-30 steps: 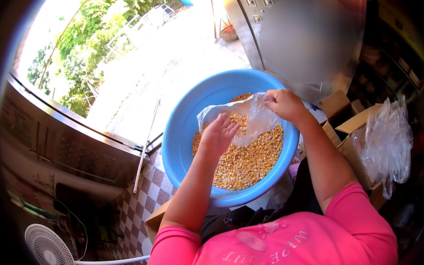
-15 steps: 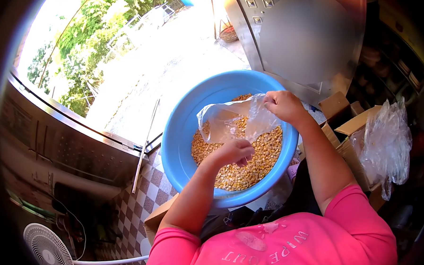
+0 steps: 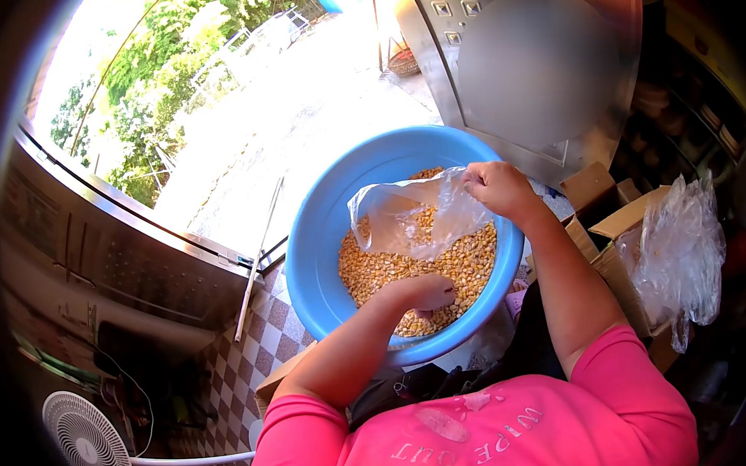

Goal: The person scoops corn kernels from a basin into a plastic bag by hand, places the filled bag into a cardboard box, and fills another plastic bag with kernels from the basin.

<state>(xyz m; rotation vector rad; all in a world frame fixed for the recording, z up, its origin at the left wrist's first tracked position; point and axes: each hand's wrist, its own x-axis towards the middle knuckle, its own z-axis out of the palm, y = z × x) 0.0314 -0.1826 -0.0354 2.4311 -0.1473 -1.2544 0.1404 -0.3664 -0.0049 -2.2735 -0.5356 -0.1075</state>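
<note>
A wide blue plastic basin (image 3: 319,289) in front of me holds a heap of yellow corn kernels (image 3: 374,269). Over the heap hangs a clear plastic bag (image 3: 401,200), its mouth spread and tilted toward me. My right hand (image 3: 497,187) is closed in a pinch on the bag's right edge, near the basin's far right rim. Low in the basin, below the bag, my left hand (image 3: 430,294) curls down into the kernels; its fingertips are partly buried.
At the right stand open cardboard boxes (image 3: 630,213) with crumpled clear plastic bags (image 3: 682,253) on them. A white fan (image 3: 87,449) is at the lower left. A thin white pole (image 3: 259,259) leans beside the doorway, left of the basin. A metal door panel (image 3: 440,63) stands beyond.
My left hand has moved down and slightly right, from above the corn into the kernels. My right hand keeps its grip on the bag, which has barely moved.
</note>
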